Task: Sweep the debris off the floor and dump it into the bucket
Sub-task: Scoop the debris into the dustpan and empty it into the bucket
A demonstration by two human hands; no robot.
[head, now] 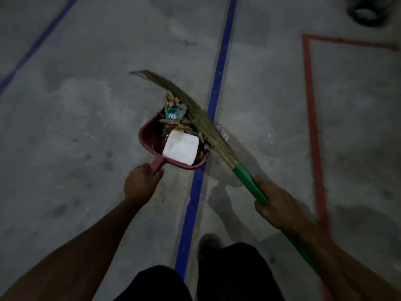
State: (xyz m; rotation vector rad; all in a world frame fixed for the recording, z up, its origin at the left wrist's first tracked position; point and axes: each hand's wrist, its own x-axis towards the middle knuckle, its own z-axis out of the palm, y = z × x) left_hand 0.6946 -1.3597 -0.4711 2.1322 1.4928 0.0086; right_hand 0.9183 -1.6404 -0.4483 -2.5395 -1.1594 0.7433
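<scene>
While in dustpan (149, 140), debris (173, 119) beneath broom (202, 123).

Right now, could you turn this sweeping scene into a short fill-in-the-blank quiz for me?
1. The left hand grips the handle of the dark red plastic ____.
2. The right hand holds the straw broom by its ____ handle.
3. The flat white square piece lies ____ the pan.
4. The long floor line beside the pan is ____.

Answers: dustpan; green; inside; blue

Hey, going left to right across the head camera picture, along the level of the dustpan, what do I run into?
Thin blue floor line → left hand → red dustpan → white flat piece in it → green broom handle → right hand → red floor line.
</scene>
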